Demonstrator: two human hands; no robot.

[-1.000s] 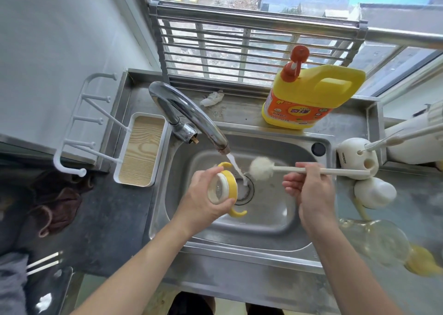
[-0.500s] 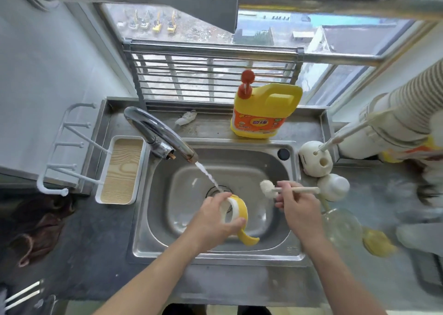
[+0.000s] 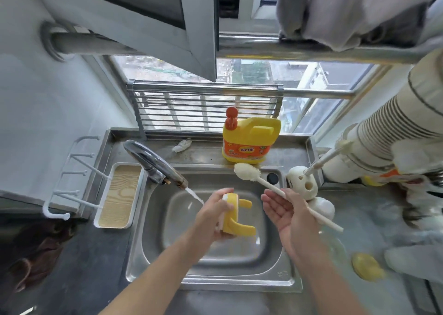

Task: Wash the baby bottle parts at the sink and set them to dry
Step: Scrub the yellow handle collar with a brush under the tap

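Daylit window (image 3: 311,79) w/ steel grille (image 3: 206,113) behind counter (image 3: 203,157); white wall (image 3: 36,98) on L; grey cloth (image 3: 347,10) over rail (image 3: 251,50).

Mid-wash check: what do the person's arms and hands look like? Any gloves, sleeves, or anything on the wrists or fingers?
No gloves: the left hand and right hand are bare. The left forearm and right forearm are bare too, with no sleeve showing down to the bottom edge of the picture. No watch, bracelet or ring shows on either side.
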